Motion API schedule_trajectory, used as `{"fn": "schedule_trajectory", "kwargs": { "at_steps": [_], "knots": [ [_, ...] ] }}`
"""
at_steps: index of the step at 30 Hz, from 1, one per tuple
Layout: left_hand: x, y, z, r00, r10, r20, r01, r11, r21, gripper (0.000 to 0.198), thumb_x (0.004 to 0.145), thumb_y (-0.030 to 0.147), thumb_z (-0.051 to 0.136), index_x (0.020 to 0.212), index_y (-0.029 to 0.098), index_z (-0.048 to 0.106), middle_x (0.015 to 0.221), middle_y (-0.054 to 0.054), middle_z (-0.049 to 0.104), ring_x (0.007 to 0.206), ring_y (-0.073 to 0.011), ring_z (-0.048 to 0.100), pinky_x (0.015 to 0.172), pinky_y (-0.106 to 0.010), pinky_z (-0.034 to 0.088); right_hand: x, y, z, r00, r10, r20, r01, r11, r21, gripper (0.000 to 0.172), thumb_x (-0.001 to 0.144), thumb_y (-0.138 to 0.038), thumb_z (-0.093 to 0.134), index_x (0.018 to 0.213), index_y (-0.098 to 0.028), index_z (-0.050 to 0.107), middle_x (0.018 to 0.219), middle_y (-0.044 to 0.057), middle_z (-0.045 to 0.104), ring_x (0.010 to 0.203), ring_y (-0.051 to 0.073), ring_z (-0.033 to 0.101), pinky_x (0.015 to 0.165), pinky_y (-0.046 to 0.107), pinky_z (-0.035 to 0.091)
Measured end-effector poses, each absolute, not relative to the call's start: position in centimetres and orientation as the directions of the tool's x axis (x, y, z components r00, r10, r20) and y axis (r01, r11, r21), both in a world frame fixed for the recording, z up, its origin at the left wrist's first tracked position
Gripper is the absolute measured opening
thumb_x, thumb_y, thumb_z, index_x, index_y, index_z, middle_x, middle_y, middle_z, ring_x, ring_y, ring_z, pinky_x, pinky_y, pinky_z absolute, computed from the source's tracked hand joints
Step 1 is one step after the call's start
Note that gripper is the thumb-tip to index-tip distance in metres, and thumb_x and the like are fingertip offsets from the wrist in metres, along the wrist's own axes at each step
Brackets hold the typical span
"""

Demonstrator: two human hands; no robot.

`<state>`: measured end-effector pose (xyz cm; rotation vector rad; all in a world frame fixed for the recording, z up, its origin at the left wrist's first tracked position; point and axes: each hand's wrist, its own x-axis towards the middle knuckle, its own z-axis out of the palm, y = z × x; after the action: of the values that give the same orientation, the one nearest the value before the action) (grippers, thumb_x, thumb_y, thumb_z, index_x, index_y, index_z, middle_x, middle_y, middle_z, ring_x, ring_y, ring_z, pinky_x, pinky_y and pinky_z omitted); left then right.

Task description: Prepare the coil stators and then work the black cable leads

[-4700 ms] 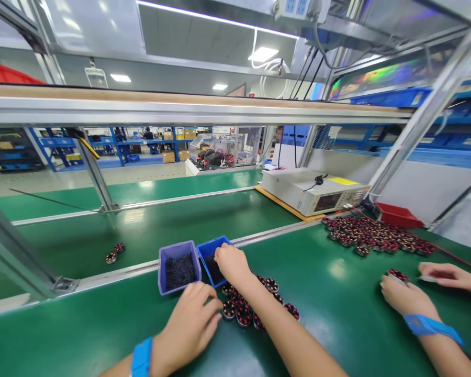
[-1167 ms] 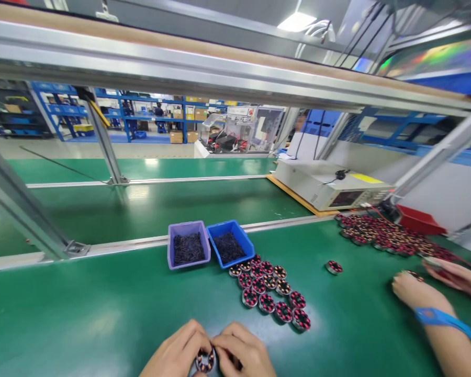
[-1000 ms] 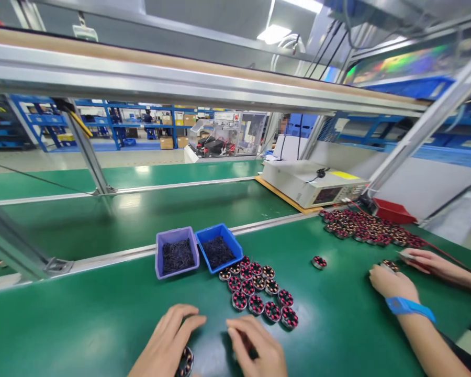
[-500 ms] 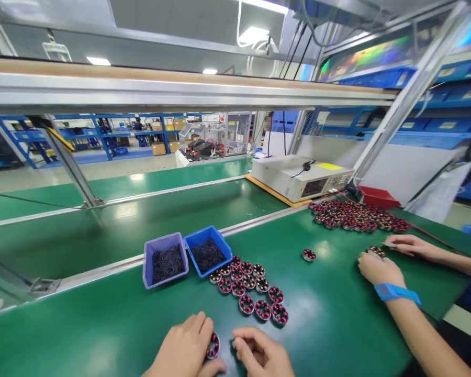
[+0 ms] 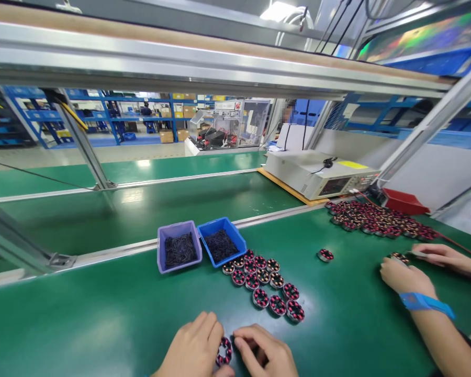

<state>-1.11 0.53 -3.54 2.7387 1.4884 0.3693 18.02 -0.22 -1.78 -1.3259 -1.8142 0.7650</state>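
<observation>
Head view: I have the left hand (image 5: 198,345) curled, partly closed around a small round silver-rimmed ring with red-and-black segments (image 5: 229,350). That ring sits in the gap between both hands, touching the left and just left of the right hand (image 5: 265,351), so the left is nearer. Being round, it gives me no long axis; its open face turns upward. On the right, thumb and forefinger stand nearly together; something dark shows at their tips, too small for me to tell whether it is gripped.

Underneath runs the glossy green bench (image 5: 113,314). Beyond the hands I see a purple plastic bin (image 5: 161,251) beside a blue plastic bin (image 5: 234,235), both with thin black pieces (image 5: 180,248) inside. A cluster of similar rings (image 5: 262,276) spreads rightward from the blue one. Farther right, a lone ring (image 5: 325,255) lies between the cluster and another person's hand (image 5: 406,277); behind stands a grey boxy instrument (image 5: 322,173).
</observation>
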Motion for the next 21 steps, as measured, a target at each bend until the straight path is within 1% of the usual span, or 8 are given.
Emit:
{"fn": "schedule_trajectory", "kwargs": {
  "at_steps": [3,6,8,11,14,17,21],
  "knots": [
    [-1.1,0.6,-1.8,0.536,0.841,0.073,0.827,-0.541,0.154,0.046,0.066,0.045,0.089,0.095,0.02,0.064,0.097,-0.006,0.069,0.09,-0.0279,0.067,0.071,-0.034,0.06,17.6,0.0,-1.6,-0.166,0.966,0.196,0.49,0.253,-0.834,0.031,0.096,-0.045,0.056,0.088,-0.024,0.078,0.072,0.002,0.075,0.05,0.015,0.063,0.05,0.019,0.051],
    [-0.9,0.7,0.7,0.537,0.84,-0.08,0.837,-0.519,0.171,0.042,0.074,0.045,0.085,0.1,0.019,0.065,0.101,-0.007,0.07,0.094,-0.0282,0.068,0.075,-0.035,0.061,17.7,0.1,-1.4,-0.121,0.982,0.142,0.389,0.179,-0.904,0.037,0.094,-0.054,0.06,0.091,-0.022,0.078,0.07,0.004,0.075,0.056,0.018,0.067,0.052,0.019,0.053],
    [-0.8,0.7,2.1,0.535,0.832,-0.15,0.842,-0.509,0.18,0.041,0.077,0.044,0.084,0.103,0.018,0.066,0.102,-0.007,0.07,0.096,-0.0289,0.068,0.077,-0.037,0.061,17.9,0.0,-1.2,-0.107,0.988,0.113,0.325,0.142,-0.935,0.041,0.092,-0.058,0.061,0.091,-0.022,0.079,0.071,0.005,0.075,0.061,0.019,0.069,0.055,0.02,0.055],
    [-0.7,0.7,3.0,0.529,0.828,-0.188,0.846,-0.498,0.191,0.041,0.078,0.042,0.083,0.105,0.017,0.066,0.105,-0.008,0.07,0.098,-0.0299,0.068,0.079,-0.039,0.061,18.0,0.0,-0.9,-0.12,0.985,0.125,0.318,0.157,-0.935,0.044,0.091,-0.062,0.061,0.088,-0.022,0.079,0.075,0.006,0.076,0.064,0.02,0.07,0.057,0.021,0.056],
    [-0.6,0.7,2.9,0.53,0.828,-0.183,0.845,-0.499,0.191,0.041,0.078,0.042,0.083,0.106,0.017,0.065,0.106,-0.008,0.07,0.098,-0.0296,0.068,0.079,-0.037,0.06,17.8,0.0,-0.6,-0.124,0.979,0.161,0.35,0.195,-0.916,0.044,0.092,-0.062,0.06,0.087,-0.022,0.079,0.077,0.006,0.076,0.064,0.02,0.069,0.057,0.02,0.056],
    [-0.6,0.8,2.8,0.521,0.833,-0.184,0.85,-0.487,0.202,0.041,0.078,0.04,0.084,0.106,0.016,0.065,0.106,-0.009,0.07,0.098,-0.0304,0.067,0.08,-0.039,0.06,17.7,0.1,-0.5,-0.118,0.978,0.171,0.362,0.203,-0.91,0.042,0.093,-0.06,0.059,0.086,-0.022,0.077,0.075,0.005,0.074,0.062,0.019,0.068,0.056,0.019,0.055],
    [-0.5,0.9,3.4,0.51,0.828,-0.233,0.857,-0.465,0.224,0.039,0.079,0.037,0.083,0.107,0.016,0.065,0.108,-0.01,0.069,0.101,-0.0317,0.067,0.081,-0.042,0.06,17.7,0.1,-0.5,-0.145,0.974,0.172,0.374,0.215,-0.902,0.041,0.094,-0.058,0.058,0.083,-0.022,0.076,0.073,0.004,0.073,0.058,0.017,0.065,0.053,0.019,0.053]
  ]
}}
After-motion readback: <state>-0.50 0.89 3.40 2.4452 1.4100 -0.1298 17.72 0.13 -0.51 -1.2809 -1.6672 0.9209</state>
